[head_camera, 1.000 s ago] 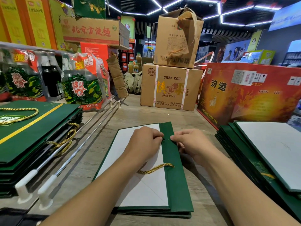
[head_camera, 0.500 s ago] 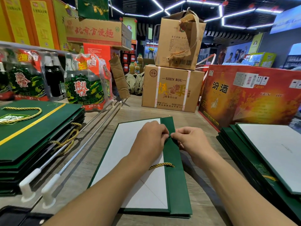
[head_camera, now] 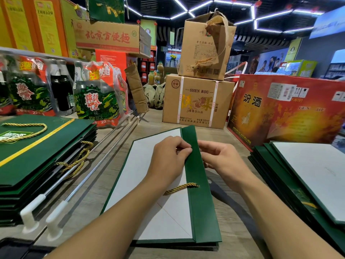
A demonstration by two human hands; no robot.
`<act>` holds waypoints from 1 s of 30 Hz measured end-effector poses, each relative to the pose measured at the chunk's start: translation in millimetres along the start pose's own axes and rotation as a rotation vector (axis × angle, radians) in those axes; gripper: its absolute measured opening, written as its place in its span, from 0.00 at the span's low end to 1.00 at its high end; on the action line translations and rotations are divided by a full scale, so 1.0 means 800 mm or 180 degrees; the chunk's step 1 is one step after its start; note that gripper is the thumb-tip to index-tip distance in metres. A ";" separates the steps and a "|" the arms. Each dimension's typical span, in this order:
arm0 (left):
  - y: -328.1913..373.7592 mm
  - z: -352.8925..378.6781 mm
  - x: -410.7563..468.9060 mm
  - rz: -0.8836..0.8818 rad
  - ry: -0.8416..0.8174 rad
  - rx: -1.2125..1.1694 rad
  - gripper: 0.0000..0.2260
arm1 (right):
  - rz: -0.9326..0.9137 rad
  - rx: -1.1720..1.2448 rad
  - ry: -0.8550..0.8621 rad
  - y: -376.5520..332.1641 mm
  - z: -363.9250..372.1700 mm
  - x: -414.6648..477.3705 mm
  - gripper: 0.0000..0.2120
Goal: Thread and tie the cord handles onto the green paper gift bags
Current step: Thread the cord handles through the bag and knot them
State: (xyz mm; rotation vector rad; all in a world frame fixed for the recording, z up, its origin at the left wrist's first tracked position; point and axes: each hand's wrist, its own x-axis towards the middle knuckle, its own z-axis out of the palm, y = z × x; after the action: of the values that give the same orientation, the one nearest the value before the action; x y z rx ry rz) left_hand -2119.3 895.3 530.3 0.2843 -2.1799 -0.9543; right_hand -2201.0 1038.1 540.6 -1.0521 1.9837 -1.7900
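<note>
A flat green paper gift bag (head_camera: 202,212) lies in front of me on the wooden table, white inner side up, its green top band running away from me. A gold cord (head_camera: 181,188) comes out of the nearer hole in that band and passes under my left forearm. My left hand (head_camera: 169,159) rests on the white panel and pinches at the band's left edge near the far hole. My right hand (head_camera: 222,159) sits at the band's right edge, fingers curled toward the same spot. What the fingertips hold is hidden.
A stack of green bags with gold cord handles (head_camera: 37,156) lies at the left, beside two metal rods (head_camera: 89,171). Another stack of flat bags (head_camera: 306,180) lies at the right. Cardboard boxes (head_camera: 196,101) and a red carton (head_camera: 285,111) stand behind.
Both hands have shifted a little farther up the green band, and the right hand has drawn slightly apart from the left. The bag stays in place.
</note>
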 end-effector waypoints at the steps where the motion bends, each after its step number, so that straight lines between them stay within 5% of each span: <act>1: -0.001 -0.001 0.000 -0.0015 0.0008 -0.0066 0.02 | -0.0066 0.0011 -0.0032 0.003 0.001 -0.001 0.14; 13: -0.002 0.002 0.000 -0.0081 -0.0237 0.0107 0.08 | -0.0030 -0.0427 0.0264 0.010 0.006 0.006 0.07; 23: -0.011 0.003 0.005 -0.0623 -0.0311 -0.0034 0.08 | 0.0667 0.0417 0.0310 0.003 0.008 0.006 0.12; 30: -0.009 -0.005 0.007 -0.0658 -0.0506 0.0086 0.06 | 0.0963 -0.0719 0.0102 0.004 0.017 0.002 0.07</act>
State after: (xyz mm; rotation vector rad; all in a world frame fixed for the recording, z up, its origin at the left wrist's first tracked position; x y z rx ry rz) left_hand -2121.3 885.8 529.8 0.4685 -2.3433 -1.0937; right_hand -2194.3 1027.0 535.5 -0.7341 2.2642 -1.4613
